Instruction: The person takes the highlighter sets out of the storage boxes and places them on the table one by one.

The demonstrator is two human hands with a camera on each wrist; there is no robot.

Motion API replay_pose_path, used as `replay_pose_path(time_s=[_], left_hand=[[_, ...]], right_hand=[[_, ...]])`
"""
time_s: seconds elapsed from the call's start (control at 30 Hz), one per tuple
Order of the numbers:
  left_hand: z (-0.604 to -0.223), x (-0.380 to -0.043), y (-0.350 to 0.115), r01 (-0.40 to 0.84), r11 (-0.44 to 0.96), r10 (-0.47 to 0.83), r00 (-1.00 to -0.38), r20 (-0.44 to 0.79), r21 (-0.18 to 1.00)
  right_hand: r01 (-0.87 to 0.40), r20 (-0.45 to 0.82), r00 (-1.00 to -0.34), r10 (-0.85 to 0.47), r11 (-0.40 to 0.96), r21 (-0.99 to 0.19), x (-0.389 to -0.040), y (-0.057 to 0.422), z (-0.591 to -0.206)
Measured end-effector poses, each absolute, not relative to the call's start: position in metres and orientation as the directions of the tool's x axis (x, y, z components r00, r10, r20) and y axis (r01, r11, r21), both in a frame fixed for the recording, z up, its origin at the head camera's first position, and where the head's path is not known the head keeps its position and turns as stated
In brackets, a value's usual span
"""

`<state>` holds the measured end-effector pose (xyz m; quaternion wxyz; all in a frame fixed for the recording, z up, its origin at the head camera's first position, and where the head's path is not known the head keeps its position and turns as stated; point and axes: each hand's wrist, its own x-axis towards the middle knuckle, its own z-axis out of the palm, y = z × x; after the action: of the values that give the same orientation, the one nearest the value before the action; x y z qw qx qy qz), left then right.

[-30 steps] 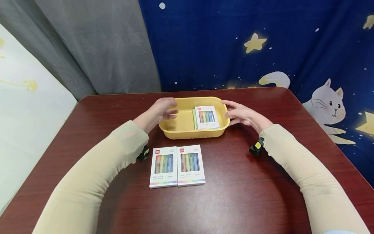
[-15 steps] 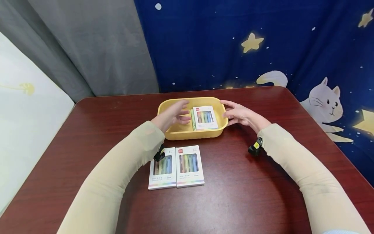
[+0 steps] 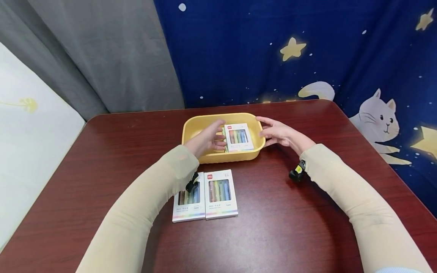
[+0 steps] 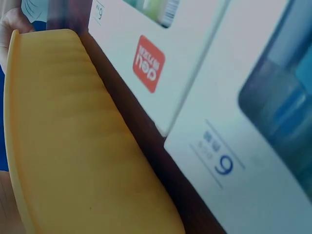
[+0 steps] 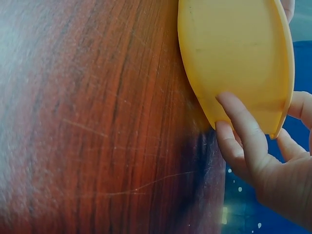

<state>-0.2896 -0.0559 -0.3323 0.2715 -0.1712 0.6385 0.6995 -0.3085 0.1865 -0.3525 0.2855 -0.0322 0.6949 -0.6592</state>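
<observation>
A yellow plastic basket (image 3: 229, 156) stands toward the back of the table. Inside its right half lies a white windowed box of highlighters (image 3: 238, 141), with a green edge showing along its left. My left hand (image 3: 206, 139) reaches over the basket's left part, loose fingers pointing at that box's left side, nothing visibly gripped. At the right end my right hand (image 3: 281, 133) rests spread, nearly straight fingers (image 5: 243, 129) against the basket's outer wall and rim. Two more boxes of highlighters, a left one (image 3: 189, 213) partly behind my left wrist and a right one (image 3: 221, 206), lie in front.
The dark red wooden table (image 3: 273, 227) carries everything. Behind its far edge hang a grey curtain (image 3: 133, 57) and a blue curtain (image 3: 232, 49) with stars and a cat. A white patterned surface (image 3: 34, 151) borders the left side.
My left hand has moved right, from the basket's left rim to over its inside, close to the box there. My right hand stays at the right end. The front boxes lie as before.
</observation>
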Motion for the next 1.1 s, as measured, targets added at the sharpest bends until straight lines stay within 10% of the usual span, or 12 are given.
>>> replay_pose_path(time_s=[1.1], left_hand=[[-0.339,-0.292,-0.036,-0.639,-0.172,0.08,-0.768,-0.636,0.75]], right_hand=[[0.348,-0.361,-0.835,-0.415,0.111,-0.931,-0.305,0.186,-0.35]])
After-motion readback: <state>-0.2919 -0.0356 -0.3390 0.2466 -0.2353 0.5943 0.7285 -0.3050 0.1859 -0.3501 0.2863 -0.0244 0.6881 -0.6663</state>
